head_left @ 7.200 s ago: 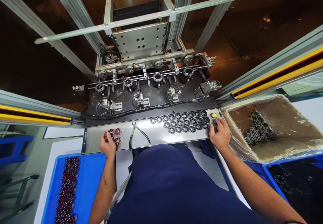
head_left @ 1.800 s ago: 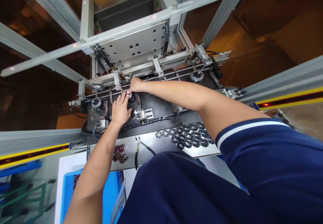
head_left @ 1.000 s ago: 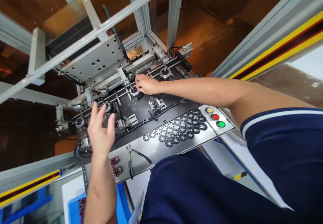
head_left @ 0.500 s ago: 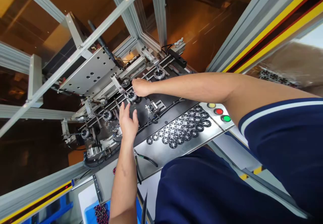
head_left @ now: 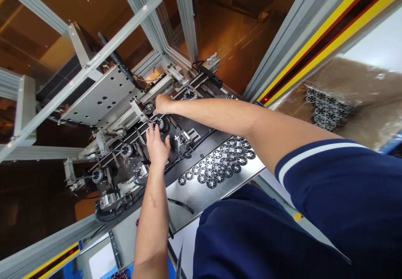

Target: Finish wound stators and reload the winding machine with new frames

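My right hand (head_left: pixel 163 104) is closed, with its fingers curled down beside a metal clamp arm (head_left: pixel 138 109) on the machine. Whatever those fingers hold, if anything, is hidden behind the fist. Just below it, my left hand (head_left: pixel 158 147) is open, fingers stretched and thumb apart. Its fingertips reach the near side of a round slotted part (head_left: pixel 160 123) in a fixture; whether they touch it I cannot tell. Similar round parts sit in fixtures to the left, such as one black-and-silver disc (head_left: pixel 127 150), and another disc (head_left: pixel 190 95) lies beyond my right wrist.
Several loose black-and-silver discs (head_left: pixel 216 167) lie in rows on the steel ledge (head_left: pixel 201 197) in front of me. Metal bars (head_left: pixel 91 67) cross above the fixtures at left. A yellow-edged light curtain (head_left: pixel 317 46) stands at right, beside plastic-wrapped discs (head_left: pixel 329 110).
My left hand has moved up to the round part, its fingers now closer to it. My right hand has shifted slightly up and back from that part. The whole view has swung a little.
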`<act>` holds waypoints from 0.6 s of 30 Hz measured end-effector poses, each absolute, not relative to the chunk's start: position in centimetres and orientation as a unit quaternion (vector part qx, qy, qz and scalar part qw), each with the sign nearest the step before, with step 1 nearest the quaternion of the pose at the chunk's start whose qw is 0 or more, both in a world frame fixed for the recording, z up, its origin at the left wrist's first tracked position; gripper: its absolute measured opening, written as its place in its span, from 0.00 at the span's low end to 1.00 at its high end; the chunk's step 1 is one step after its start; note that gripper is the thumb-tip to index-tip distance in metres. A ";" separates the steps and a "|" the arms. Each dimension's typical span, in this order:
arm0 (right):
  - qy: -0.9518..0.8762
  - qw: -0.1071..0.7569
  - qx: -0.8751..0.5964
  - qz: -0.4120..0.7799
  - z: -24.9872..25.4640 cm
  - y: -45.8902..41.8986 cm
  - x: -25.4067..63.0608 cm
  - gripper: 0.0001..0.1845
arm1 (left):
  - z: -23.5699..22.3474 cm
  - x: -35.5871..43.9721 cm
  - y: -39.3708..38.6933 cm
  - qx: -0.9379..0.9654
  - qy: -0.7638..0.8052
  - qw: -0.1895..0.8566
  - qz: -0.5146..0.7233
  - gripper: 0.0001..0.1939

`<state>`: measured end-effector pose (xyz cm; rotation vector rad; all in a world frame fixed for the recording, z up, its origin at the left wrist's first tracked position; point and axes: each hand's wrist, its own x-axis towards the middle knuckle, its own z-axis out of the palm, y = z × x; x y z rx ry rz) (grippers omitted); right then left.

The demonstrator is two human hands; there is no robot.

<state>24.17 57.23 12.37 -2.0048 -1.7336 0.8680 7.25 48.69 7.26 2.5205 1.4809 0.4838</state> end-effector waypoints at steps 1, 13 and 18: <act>-0.620 0.167 -0.695 0.324 12.4 57.1 24.1 0.13 | 7.3 7.3 48.8 0.849 0.497 0.091 0.155 0.32; -0.652 0.130 -0.674 0.322 13.6 55.2 23.4 0.15 | 9.3 7.3 49.6 0.866 0.486 0.099 0.066 0.35; -0.714 0.154 -0.641 0.234 16.5 50.8 28.2 0.12 | 11.6 6.8 48.9 0.871 0.467 0.121 0.092 0.30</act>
